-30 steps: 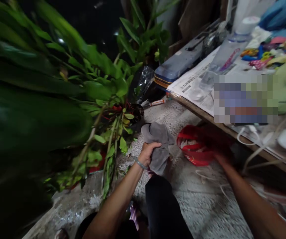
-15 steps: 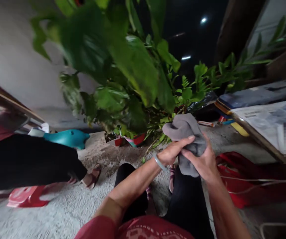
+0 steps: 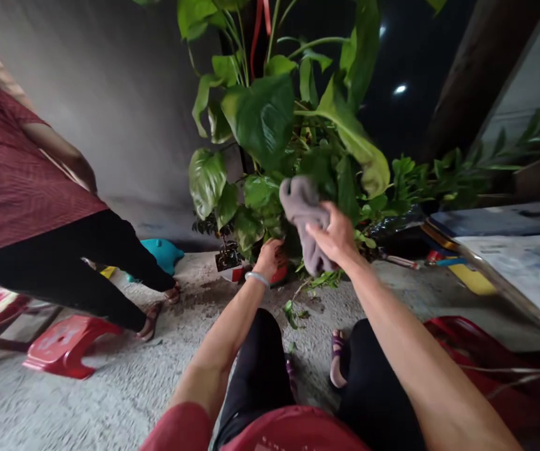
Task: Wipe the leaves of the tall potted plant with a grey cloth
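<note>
I've gone from 2 hands to 1 on the gray cloth (image 3: pixel 302 210): right hand (image 3: pixel 340 237) grips it, in front of the leafy plant (image 3: pixel 266 119). Left hand (image 3: pixel 268 258), now freed, is by the red pot (image 3: pixel 279 274); can't tell if it's gripping anything.

A rough, pale grey concrete floor (image 3: pixel 166 388) spreads beneath everything. On its left side stands a low red plastic stool (image 3: pixel 63 338), with a rounded teal plastic object (image 3: pixel 161 254) farther back, near the wall. Toward the middle sit a small white-and-red square pot (image 3: pixel 230 270) and, partly hidden by foliage, a round red pot (image 3: pixel 279 274). Loose green leafy cuttings (image 3: pixel 290 315) lie in front of them. At the right, a soft, dark red bag (image 3: pixel 458 332) rests beside a wooden-edged desk (image 3: pixel 503 280), whose top bears printed white newspaper (image 3: pixel 498 250).
</note>
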`<state>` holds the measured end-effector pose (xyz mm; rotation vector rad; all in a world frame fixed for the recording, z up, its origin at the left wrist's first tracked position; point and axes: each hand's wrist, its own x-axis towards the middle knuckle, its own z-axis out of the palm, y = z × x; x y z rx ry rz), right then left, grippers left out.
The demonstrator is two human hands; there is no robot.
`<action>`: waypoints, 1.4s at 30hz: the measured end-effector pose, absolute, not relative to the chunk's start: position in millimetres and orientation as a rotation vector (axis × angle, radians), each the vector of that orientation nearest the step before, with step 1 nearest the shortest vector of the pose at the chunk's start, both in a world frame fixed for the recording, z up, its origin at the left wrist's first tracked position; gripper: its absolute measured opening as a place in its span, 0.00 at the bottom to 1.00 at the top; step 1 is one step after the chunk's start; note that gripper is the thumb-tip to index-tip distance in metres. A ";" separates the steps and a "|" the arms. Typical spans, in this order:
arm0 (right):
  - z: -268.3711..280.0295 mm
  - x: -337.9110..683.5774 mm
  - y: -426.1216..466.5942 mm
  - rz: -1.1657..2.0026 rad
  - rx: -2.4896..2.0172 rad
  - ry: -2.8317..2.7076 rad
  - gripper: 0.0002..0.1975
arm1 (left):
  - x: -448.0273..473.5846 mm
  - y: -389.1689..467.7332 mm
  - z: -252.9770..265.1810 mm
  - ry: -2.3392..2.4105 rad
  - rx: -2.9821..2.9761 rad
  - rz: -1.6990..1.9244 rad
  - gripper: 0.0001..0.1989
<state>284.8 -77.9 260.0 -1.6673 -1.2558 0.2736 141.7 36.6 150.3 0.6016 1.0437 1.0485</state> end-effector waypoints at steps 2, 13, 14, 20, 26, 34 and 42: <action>248.6 291.4 -104.3 0.438 -1.726 -1.322 0.21 | 150.8 44.5 153.5 0.995 0.604 1.023 0.07; 268.2 374.1 -71.7 0.111 -1.800 -1.003 0.22 | 206.9 32.3 159.6 0.745 0.604 0.977 0.03; 259.6 366.6 -81.7 0.215 -1.829 -1.066 0.20 | 212.1 35.6 161.3 0.749 0.613 0.955 0.04; 291.0 394.1 -164.3 -0.045 -1.697 -0.996 0.28 | 225.2 39.9 175.0 0.776 0.580 0.910 0.07; 283.5 363.1 -105.0 0.039 -1.754 -1.122 0.31 | 227.1 28.6 175.1 0.772 0.557 0.916 0.08; 243.7 362.7 -159.6 0.312 -1.655 -1.055 0.26 | 199.5 37.2 159.0 0.787 0.515 0.929 0.11; 270.3 337.3 -144.5 0.073 -1.535 -1.072 0.27 | 183.0 23.1 170.1 0.820 0.538 0.921 0.08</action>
